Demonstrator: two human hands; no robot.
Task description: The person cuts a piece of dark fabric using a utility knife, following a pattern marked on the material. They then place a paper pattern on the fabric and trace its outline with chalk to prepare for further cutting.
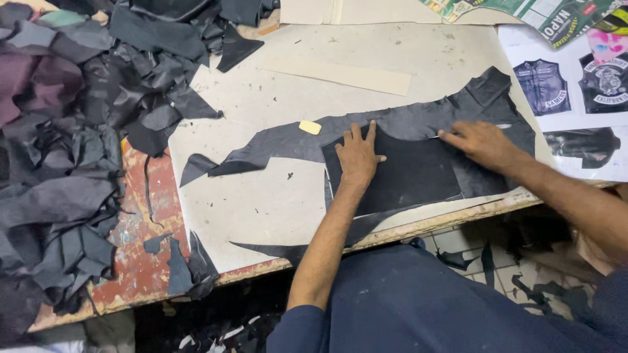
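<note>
I see my left hand (358, 157) flat, fingers spread, pinning the black pattern piece (399, 176) on the leather strip (392, 124); right hand (481, 142) pinches a thin marker at the pattern's top edge, outline unfinished, no cutting yet.

Single view from my head, facing steeply down, close over my worktable (261, 98), my forearms reaching in.

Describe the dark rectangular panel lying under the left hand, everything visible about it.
The dark panel is a flat, matte black piece, roughly rectangular with straight cut edges, perhaps stiff card or leather. It lies tilted on a long, wrinkled strip of black leather near the front edge of the pale worktable. The left hand presses flat on its upper left corner; the right hand, holding a thin tool, rests at its upper right edge.
</note>
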